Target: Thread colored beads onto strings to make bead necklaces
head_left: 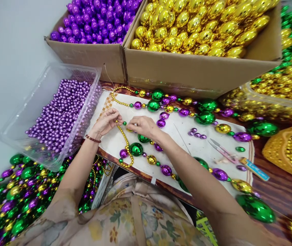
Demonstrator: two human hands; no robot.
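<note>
My left hand point(107, 123) is closed in a pinch on a bead string point(124, 140), near a small green bead. Small gold beads hang from it in a loop below the fingers. Facing it, my right hand point(146, 127) has its fingers curled in a pinch on the same string, beside the green bead; the thread is too fine to follow. The string runs on under my right forearm with larger beads, among them a green one point(136, 149) and a purple one point(165, 170). A second bead strand point(184, 112) lies behind both hands on the white cloth point(171, 140).
Pink-handled scissors point(221, 149), a thin needle-like rod point(182, 138) and loose purple beads point(197, 134) lie rightward. Behind stand cartons of purple point(87, 56) and gold beads point(187, 70). A clear tub point(66, 155) is at left, a yellow basket point(276, 147) at right.
</note>
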